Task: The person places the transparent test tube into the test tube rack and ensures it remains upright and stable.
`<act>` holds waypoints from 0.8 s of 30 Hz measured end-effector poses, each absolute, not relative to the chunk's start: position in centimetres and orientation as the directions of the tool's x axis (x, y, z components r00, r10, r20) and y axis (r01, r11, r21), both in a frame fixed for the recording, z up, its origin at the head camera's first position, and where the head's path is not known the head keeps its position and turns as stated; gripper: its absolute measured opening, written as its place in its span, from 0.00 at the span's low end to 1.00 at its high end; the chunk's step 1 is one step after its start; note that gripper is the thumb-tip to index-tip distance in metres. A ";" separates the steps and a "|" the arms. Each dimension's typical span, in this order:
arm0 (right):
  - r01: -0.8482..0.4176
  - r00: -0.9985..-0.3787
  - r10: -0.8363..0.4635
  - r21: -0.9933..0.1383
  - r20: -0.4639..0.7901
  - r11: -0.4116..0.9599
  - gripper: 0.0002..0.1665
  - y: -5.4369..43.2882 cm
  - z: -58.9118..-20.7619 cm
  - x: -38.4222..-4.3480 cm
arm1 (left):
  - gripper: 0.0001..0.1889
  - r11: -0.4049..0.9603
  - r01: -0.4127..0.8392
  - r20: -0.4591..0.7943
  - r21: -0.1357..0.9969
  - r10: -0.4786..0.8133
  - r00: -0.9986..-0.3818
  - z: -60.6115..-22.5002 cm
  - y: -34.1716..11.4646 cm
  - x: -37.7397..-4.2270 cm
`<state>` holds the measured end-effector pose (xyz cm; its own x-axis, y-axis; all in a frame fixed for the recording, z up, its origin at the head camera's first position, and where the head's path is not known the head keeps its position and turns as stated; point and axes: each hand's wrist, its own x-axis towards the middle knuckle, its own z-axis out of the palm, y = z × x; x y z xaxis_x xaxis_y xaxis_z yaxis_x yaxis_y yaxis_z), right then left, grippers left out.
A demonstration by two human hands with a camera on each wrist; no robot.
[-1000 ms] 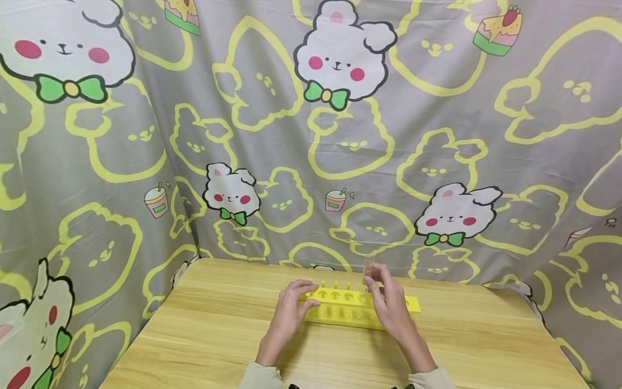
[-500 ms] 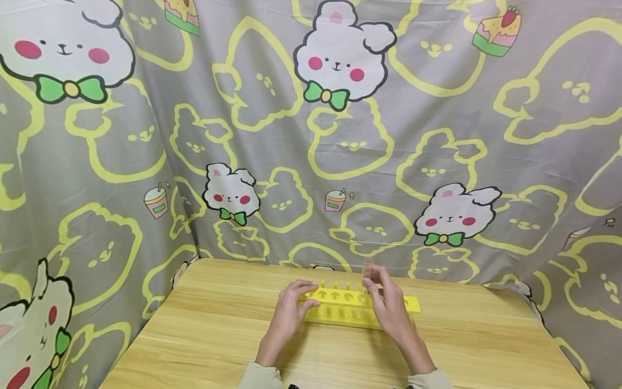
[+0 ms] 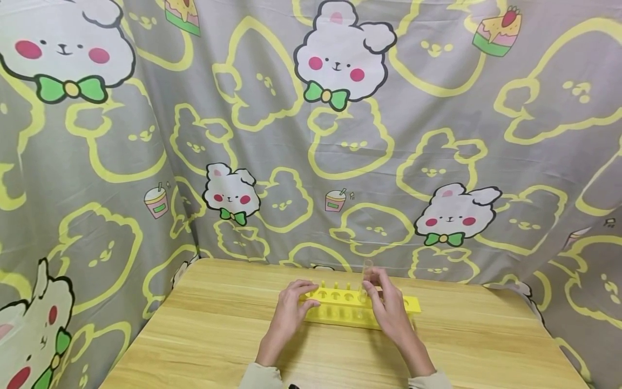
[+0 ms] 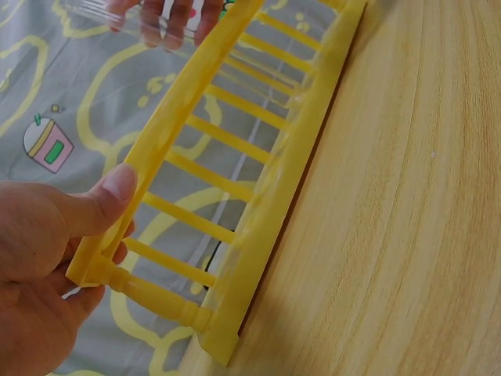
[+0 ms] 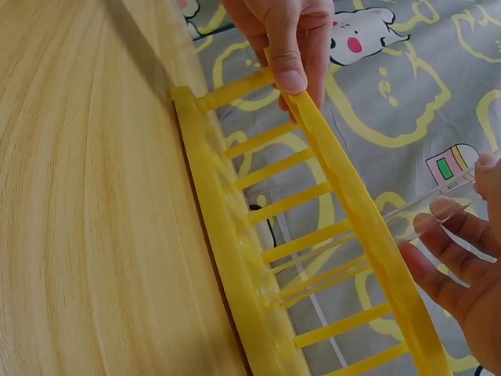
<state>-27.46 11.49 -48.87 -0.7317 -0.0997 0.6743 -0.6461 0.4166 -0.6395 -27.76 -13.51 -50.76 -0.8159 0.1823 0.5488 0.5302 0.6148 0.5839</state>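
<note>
A yellow plastic test tube rack (image 3: 340, 303) stands on the table, with a row of holes along its top plate. My left hand (image 3: 291, 307) grips the rack's left end; in the left wrist view the thumb (image 4: 117, 184) lies on the top plate, with fingers curled beneath. Between thumb and fingers, my right hand (image 3: 390, 303) pinches a clear test tube (image 3: 367, 265) near its upper part. The tube stands upright through a hole right of the rack's middle. In the right wrist view its lower part (image 5: 313, 254) shows between the rack's pegs, below the top plate.
The wood-grain table (image 3: 218, 324) extends to both sides of the rack and in front of it. A grey curtain (image 3: 286, 162) with rabbit prints hangs behind the table and along its sides.
The test tube has sunk slightly lower into the rack, and the right hand's fingers have come down with it. The left hand and the rack have stayed in place.
</note>
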 end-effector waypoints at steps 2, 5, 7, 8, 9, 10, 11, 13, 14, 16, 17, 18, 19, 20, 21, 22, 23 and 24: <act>-0.645 -0.732 -0.100 -0.638 0.674 0.422 0.10 11.5 -48.9 -27.5 | 0.19 0.613 0.531 0.549 0.585 0.182 -0.816 -50.7 -13.5 -27.7; -0.643 -0.733 -0.100 -0.638 0.673 0.423 0.10 11.4 -48.9 -27.4 | 0.19 0.610 0.534 0.550 0.586 0.184 -0.815 -50.7 -13.5 -27.7; -0.642 -0.736 -0.102 -0.640 0.670 0.423 0.10 11.4 -48.9 -27.4 | 0.19 0.609 0.536 0.553 0.585 0.184 -0.813 -50.7 -13.5 -27.7; -0.641 -0.737 -0.103 -0.642 0.668 0.421 0.10 11.4 -48.9 -27.4 | 0.19 0.609 0.536 0.554 0.585 0.183 -0.812 -50.7 -13.5 -27.7; -0.640 -0.738 -0.103 -0.643 0.667 0.420 0.10 11.4 -48.9 -27.3 | 0.19 0.610 0.536 0.555 0.583 0.183 -0.812 -50.7 -13.5 -27.7; -0.638 -0.740 -0.103 -0.645 0.665 0.421 0.10 11.4 -48.9 -27.3 | 0.19 0.611 0.536 0.555 0.582 0.182 -0.811 -50.7 -13.5 -27.7; -0.635 -0.742 -0.103 -0.647 0.662 0.421 0.10 11.4 -48.9 -27.3 | 0.19 0.612 0.535 0.555 0.582 0.182 -0.812 -50.6 -13.5 -27.7; -0.631 -0.747 -0.103 -0.651 0.657 0.421 0.10 11.4 -48.9 -27.3 | 0.19 0.614 0.534 0.554 0.581 0.182 -0.812 -50.6 -13.5 -27.7; -0.630 -0.748 -0.103 -0.652 0.656 0.421 0.10 11.5 -48.9 -27.3 | 0.19 0.614 0.533 0.553 0.582 0.183 -0.813 -50.6 -13.5 -27.7; -0.628 -0.750 -0.101 -0.655 0.654 0.420 0.11 11.5 -48.9 -27.3 | 0.19 0.614 0.533 0.551 0.582 0.184 -0.814 -50.6 -13.5 -27.6; -0.628 -0.750 -0.101 -0.656 0.653 0.419 0.11 11.5 -48.9 -27.3 | 0.19 0.614 0.533 0.550 0.583 0.185 -0.815 -50.6 -13.5 -27.6; -0.627 -0.751 -0.101 -0.657 0.653 0.418 0.11 11.5 -48.9 -27.3 | 0.19 0.613 0.533 0.550 0.583 0.186 -0.815 -50.6 -13.5 -27.6; -0.626 -0.751 -0.099 -0.658 0.652 0.418 0.11 11.5 -48.9 -27.3 | 0.19 0.610 0.532 0.547 0.586 0.187 -0.816 -50.6 -13.5 -27.6; -0.625 -0.752 -0.097 -0.660 0.652 0.417 0.11 11.5 -48.9 -27.3 | 0.19 0.610 0.532 0.546 0.586 0.188 -0.817 -50.6 -13.5 -27.6; -0.623 -0.754 -0.095 -0.662 0.650 0.416 0.10 11.5 -48.9 -27.4 | 0.19 0.609 0.533 0.546 0.587 0.189 -0.816 -50.6 -13.6 -27.6; -0.621 -0.756 -0.093 -0.664 0.648 0.416 0.10 11.5 -48.9 -27.4 | 0.19 0.607 0.533 0.543 0.590 0.190 -0.818 -50.6 -13.6 -27.6; -0.619 -0.758 -0.093 -0.667 0.645 0.414 0.10 11.5 -49.0 -27.4 | 0.19 0.607 0.531 0.540 0.591 0.191 -0.820 -50.6 -13.6 -27.6; -0.617 -0.761 -0.092 -0.672 0.642 0.411 0.10 11.5 -49.0 -27.4 | 0.19 0.607 0.531 0.537 0.591 0.194 -0.821 -50.5 -13.6 -27.7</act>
<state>-27.42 11.50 -48.97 -0.7608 -0.0915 0.6425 -0.6165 0.4108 -0.6716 -27.65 -13.62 -50.54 -0.8208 0.1939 0.5373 0.5305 0.6073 0.5914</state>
